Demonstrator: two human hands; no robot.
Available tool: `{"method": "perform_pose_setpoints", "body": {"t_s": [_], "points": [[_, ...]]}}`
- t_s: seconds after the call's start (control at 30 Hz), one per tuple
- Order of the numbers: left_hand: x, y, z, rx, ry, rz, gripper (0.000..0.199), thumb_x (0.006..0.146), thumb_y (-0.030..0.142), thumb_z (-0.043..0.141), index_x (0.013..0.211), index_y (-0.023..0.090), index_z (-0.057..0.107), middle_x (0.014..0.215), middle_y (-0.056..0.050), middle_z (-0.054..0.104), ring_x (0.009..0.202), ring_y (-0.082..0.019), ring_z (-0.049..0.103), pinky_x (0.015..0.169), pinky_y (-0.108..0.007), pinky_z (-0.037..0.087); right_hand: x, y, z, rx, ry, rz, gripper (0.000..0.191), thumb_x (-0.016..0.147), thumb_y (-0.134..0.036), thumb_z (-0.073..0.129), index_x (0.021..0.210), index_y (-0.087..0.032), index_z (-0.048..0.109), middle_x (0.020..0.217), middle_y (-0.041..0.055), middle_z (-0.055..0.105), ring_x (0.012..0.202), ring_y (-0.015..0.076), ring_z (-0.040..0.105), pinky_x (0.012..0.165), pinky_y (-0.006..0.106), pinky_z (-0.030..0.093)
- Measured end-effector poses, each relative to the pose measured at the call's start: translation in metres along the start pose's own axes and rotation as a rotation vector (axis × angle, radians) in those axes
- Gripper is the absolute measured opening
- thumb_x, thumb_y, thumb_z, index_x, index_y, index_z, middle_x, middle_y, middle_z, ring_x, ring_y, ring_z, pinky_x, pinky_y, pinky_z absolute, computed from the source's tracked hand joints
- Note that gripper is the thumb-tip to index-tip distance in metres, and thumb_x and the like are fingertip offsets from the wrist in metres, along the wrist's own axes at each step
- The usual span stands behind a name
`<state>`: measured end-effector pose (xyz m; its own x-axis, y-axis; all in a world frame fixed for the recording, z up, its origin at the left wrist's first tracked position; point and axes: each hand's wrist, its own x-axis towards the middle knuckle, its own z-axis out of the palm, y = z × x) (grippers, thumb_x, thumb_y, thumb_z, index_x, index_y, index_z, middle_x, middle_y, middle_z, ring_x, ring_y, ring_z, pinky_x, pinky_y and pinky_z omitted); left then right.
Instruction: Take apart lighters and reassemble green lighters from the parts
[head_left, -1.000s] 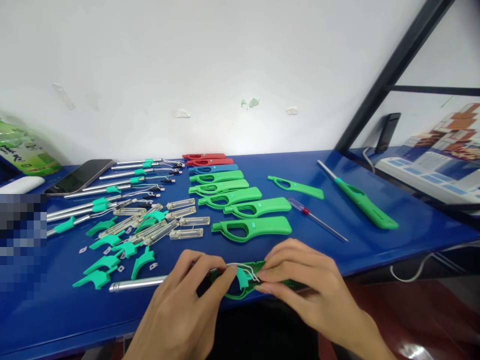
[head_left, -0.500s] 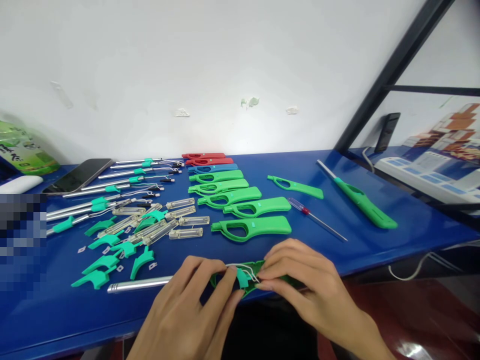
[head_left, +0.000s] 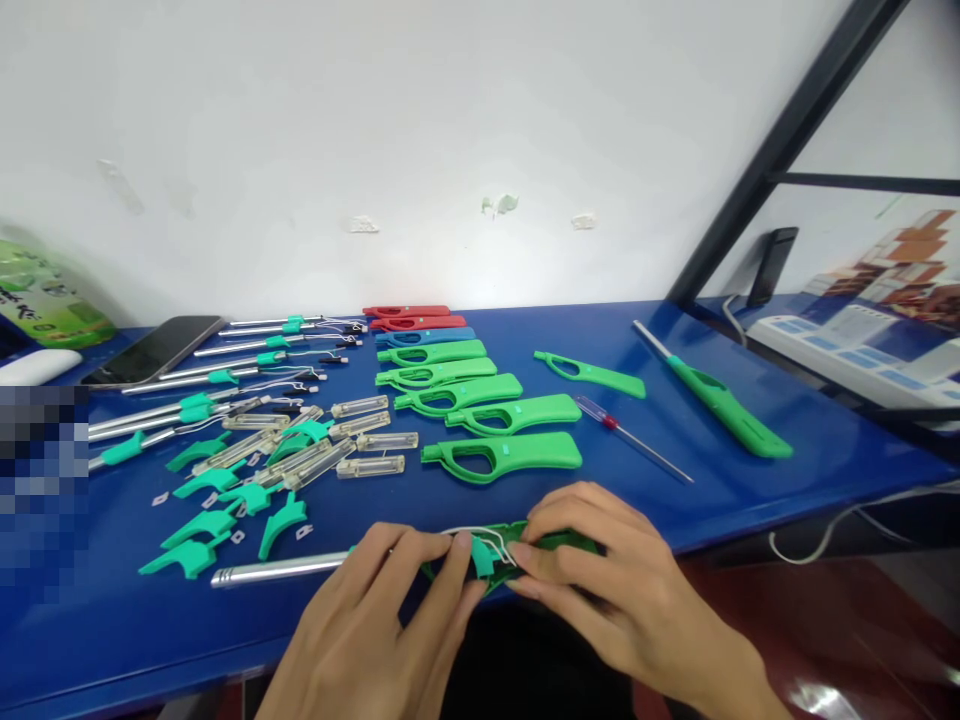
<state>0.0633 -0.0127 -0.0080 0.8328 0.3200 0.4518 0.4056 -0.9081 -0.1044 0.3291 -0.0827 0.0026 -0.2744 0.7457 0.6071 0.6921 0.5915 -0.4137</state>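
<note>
At the table's front edge, an opened green lighter casing (head_left: 566, 540) lies between my hands, its inside facing up. A silver metal tube (head_left: 277, 570) runs out of it to the left. My left hand (head_left: 382, 610) is closed around the casing's front part, its fingertips at a teal trigger (head_left: 482, 560). With thumb and fingers pinched, my right hand (head_left: 615, 570) grips the casing's edge near the white wires (head_left: 495, 545). My fingers cover part of the casing, and whether the right fingertips also pinch a wire is hard to see.
Behind my hands lie several green casing halves (head_left: 517, 455). Loose teal triggers (head_left: 199, 525), clear fuel tanks (head_left: 386, 441) and tubes with wires (head_left: 225, 378) spread leftward. A screwdriver (head_left: 637, 440) and an assembled green lighter (head_left: 724, 405) lie right; a phone (head_left: 161, 350) lies back left.
My right fingers have shifted slightly at the casing, and more of its right inside shows. The left hand keeps nearly the same place on the casing.
</note>
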Motion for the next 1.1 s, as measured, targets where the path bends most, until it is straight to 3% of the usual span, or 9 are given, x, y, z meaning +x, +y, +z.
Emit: {"method": "perform_pose_setpoints", "body": {"t_s": [0.3, 0.43, 0.6, 0.77, 0.9, 1.1], "points": [[0.004, 0.003, -0.005, -0.024, 0.023, 0.016, 0.03, 0.109, 0.017, 0.049, 0.123, 0.023, 0.076, 0.121, -0.005, 0.076, 0.103, -0.024, 0.065, 0.089, -0.042, 0.061, 0.0, -0.001, 0.002, 0.007, -0.008, 0.044, 0.006, 0.104, -0.02, 0.073, 0.101, -0.021, 0.068, 0.097, 0.0023, 0.072, 0.092, 0.019, 0.066, 0.081, 0.036, 0.05], [0.014, 0.007, -0.009, -0.069, 0.077, -0.05, 0.024, 0.108, 0.016, 0.054, 0.117, 0.019, 0.075, 0.112, -0.005, 0.077, 0.1, -0.023, 0.065, 0.086, -0.04, 0.06, 0.0, -0.004, 0.005, -0.025, -0.025, 0.085, 0.012, 0.104, -0.019, 0.071, 0.098, -0.021, 0.061, 0.096, 0.0026, 0.07, 0.091, 0.0201, 0.064, 0.081, 0.037, 0.049], [0.017, 0.006, -0.011, -0.129, 0.047, -0.035, 0.029, 0.108, 0.012, 0.048, 0.112, 0.02, 0.076, 0.114, -0.006, 0.076, 0.101, -0.024, 0.066, 0.087, -0.042, 0.061, 0.001, -0.006, 0.006, -0.065, -0.027, 0.057, 0.008, 0.105, -0.017, 0.067, 0.099, -0.02, 0.063, 0.095, 0.0036, 0.069, 0.089, 0.0203, 0.062, 0.079, 0.037, 0.049], [0.008, 0.005, -0.004, -0.105, 0.043, -0.051, 0.025, 0.107, 0.017, 0.057, 0.124, 0.019, 0.075, 0.119, -0.009, 0.073, 0.103, -0.025, 0.064, 0.082, -0.039, 0.062, 0.001, -0.004, 0.006, -0.071, 0.018, 0.004, 0.003, 0.103, -0.016, 0.07, 0.104, -0.019, 0.069, 0.096, 0.0045, 0.072, 0.09, 0.0205, 0.065, 0.079, 0.037, 0.052], [0.007, 0.005, -0.004, -0.126, 0.074, -0.125, 0.032, 0.106, 0.016, 0.059, 0.137, 0.017, 0.07, 0.123, -0.011, 0.07, 0.111, -0.024, 0.062, 0.086, -0.033, 0.061, 0.0, -0.002, 0.008, -0.018, 0.063, 0.028, 0.006, 0.103, -0.016, 0.072, 0.108, -0.019, 0.072, 0.095, 0.0041, 0.074, 0.093, 0.0194, 0.069, 0.083, 0.035, 0.056], [0.003, -0.009, -0.015, -0.114, 0.185, -0.215, 0.036, 0.106, 0.017, 0.06, 0.139, 0.028, 0.068, 0.124, -0.005, 0.071, 0.116, -0.022, 0.062, 0.096, -0.032, 0.057, 0.003, -0.003, 0.004, -0.004, 0.087, 0.069, 0.01, 0.103, -0.024, 0.075, 0.112, -0.021, 0.07, 0.099, 0.002, 0.076, 0.09, 0.0157, 0.072, 0.083, 0.029, 0.059]]}}
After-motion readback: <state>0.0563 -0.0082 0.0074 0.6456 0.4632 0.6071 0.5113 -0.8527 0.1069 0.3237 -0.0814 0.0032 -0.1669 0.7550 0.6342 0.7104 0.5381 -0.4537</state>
